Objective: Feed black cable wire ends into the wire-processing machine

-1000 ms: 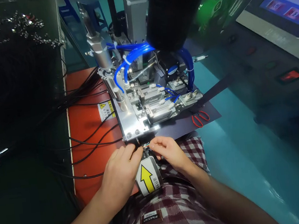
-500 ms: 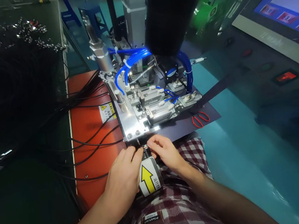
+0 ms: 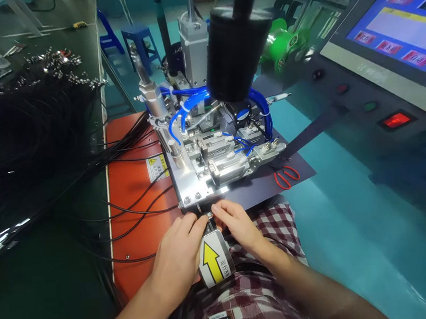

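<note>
My left hand (image 3: 180,249) is closed, its thumb and fingertips pinching at the front edge of the machine. A black cable (image 3: 142,259) runs in from the left and disappears beneath this hand. Thumb and forefinger of my right hand (image 3: 239,226) pinch small, thin wire ends (image 3: 210,215) that show between the hands; their exact form is too small to make out. Below the fingertips lies a narrow dark track, partly hidden. Just under it is a white cover with a yellow arrow (image 3: 211,262).
The metal machine (image 3: 192,182) with blue air hoses (image 3: 193,96) stands directly ahead. Red-handled scissors (image 3: 287,177) lie at its right. A heap of black cables (image 3: 51,105) covers the left bench. A touchscreen panel (image 3: 391,80) is at right, and a black cylinder (image 3: 230,51) hangs overhead.
The view has tilted up a little, so the scene sits lower and more of the background shows. Both hands keep nearly the same pinching pose at the machine's front edge.
</note>
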Motion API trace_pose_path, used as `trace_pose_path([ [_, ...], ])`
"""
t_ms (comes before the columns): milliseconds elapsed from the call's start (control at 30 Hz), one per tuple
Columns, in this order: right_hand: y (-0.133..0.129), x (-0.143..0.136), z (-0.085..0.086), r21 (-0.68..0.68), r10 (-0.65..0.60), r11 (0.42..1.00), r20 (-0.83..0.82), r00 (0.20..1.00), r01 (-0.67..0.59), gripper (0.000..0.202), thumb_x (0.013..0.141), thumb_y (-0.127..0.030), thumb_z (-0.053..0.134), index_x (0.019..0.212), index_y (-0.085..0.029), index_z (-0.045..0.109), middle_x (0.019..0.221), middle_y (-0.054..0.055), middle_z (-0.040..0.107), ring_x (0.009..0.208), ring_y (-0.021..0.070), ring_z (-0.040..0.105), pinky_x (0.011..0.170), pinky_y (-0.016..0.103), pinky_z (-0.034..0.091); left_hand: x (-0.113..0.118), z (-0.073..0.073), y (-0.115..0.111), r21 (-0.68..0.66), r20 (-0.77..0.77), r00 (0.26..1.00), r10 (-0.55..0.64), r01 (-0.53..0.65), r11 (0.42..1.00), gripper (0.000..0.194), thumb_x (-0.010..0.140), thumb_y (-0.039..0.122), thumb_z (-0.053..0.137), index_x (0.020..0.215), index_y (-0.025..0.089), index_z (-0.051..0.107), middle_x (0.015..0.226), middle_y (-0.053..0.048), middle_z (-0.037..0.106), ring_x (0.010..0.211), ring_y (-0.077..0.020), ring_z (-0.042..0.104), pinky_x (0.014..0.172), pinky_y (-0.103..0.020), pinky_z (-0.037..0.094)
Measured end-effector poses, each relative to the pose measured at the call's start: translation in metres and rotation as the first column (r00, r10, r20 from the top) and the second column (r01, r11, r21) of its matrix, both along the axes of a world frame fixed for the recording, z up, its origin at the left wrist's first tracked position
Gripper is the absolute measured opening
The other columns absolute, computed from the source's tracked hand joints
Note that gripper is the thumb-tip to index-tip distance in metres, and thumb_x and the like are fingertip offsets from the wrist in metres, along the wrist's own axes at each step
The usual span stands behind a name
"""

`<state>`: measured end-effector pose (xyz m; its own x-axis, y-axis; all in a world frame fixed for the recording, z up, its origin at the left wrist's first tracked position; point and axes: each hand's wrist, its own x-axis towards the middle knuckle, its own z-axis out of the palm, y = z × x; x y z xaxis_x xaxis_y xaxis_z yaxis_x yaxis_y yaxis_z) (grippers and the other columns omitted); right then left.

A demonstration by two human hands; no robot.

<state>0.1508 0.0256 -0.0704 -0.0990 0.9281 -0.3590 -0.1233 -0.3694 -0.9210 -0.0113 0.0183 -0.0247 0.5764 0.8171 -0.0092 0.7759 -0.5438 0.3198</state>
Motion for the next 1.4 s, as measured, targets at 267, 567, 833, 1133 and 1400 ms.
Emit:
trace_pose_path([
  [267,-0.002,-0.006,-0.004,-0.001,-0.045,0.999,-0.051,0.998,0.045,0.030,0.080,-0.045,0.056,0.068,-0.020,0.047,0.051,-0.007,0.043,0.046,0.0100,0.039,0.048,0.024,0.032,0.005,-0.004,0.000,-0.002,-0.015,1.000,0.015,-0.015,1.000,0.036,0.083,0.006,0.041,0.115,0.014,0.053,0.096,-0.010,0.057,0.083,-0.0226,0.053,0.072,-0.037,0.051],
  [567,-0.002,-0.005,-0.009,0.021,-0.010,1.000,-0.125,0.992,0.013,0.029,0.080,-0.043,0.056,0.069,-0.018,0.047,0.050,-0.008,0.043,0.046,0.0090,0.037,0.049,0.023,0.030,-0.028,-0.008,-0.042,0.070,0.043,0.974,0.222,-0.225,0.972,0.041,0.089,0.011,0.035,0.130,0.014,0.041,0.111,-0.013,0.052,0.103,-0.0220,0.052,0.085,-0.036,0.049],
  [833,-0.002,-0.002,-0.010,0.020,-0.028,0.999,-0.121,0.992,0.031,0.032,0.081,-0.047,0.055,0.069,-0.017,0.051,0.057,-0.005,0.047,0.048,0.0090,0.041,0.050,0.024,0.032,-0.036,-0.017,-0.056,0.280,-0.194,0.940,0.280,-0.221,0.934,0.046,0.089,0.023,0.041,0.136,0.020,0.039,0.125,-0.013,0.050,0.113,-0.0304,0.047,0.085,-0.041,0.048],
  [1133,-0.009,0.024,-0.017,-0.035,-0.161,0.987,-0.085,0.983,0.159,0.035,0.081,-0.049,0.055,0.073,-0.015,0.057,0.062,-0.003,0.048,0.048,0.0083,0.042,0.050,0.023,0.032,-0.039,-0.021,-0.059,0.334,-0.225,0.934,0.278,-0.194,0.922,0.043,0.091,0.028,0.038,0.130,0.017,0.048,0.123,-0.014,0.051,0.109,-0.0304,0.050,0.078,-0.039,0.052],
  [1400,-0.013,0.027,-0.013,-0.033,-0.183,0.983,-0.077,0.980,0.181,0.033,0.081,-0.047,0.058,0.073,-0.015,0.058,0.063,-0.002,0.048,0.050,0.0085,0.042,0.049,0.022,0.032,-0.053,0.016,-0.004,0.061,-0.077,0.967,0.243,-0.239,0.969,0.040,0.092,0.025,0.035,0.131,0.019,0.044,0.127,-0.013,0.046,0.117,-0.0274,0.042,0.091,-0.040,0.044],
])
